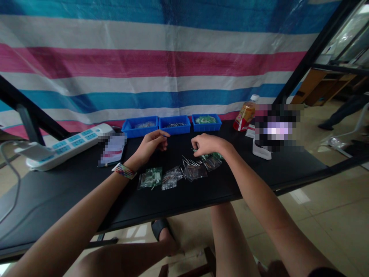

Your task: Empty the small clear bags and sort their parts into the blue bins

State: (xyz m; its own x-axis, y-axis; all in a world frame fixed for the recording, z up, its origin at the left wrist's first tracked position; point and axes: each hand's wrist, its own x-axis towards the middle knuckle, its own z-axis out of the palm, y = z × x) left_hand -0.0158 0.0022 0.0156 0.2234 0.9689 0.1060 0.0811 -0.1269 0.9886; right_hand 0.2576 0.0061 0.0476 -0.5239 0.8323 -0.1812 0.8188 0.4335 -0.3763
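We are curling our right hand beside slim rods, probably needing delicate picking; we cannot tell if it's pinching any.

I make out smooth plastic bins, glossy clear plastic bags, shiny metal-looking pins, a matt counter and a creased, sheeny tarp.

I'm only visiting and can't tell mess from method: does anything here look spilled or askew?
Perhaps the thin silvery sticks: they lie loose and crisscrossed near the right hand, while similar-looking pieces sit inside the middle blue bin. I can't tell whether they spilled or were set there.
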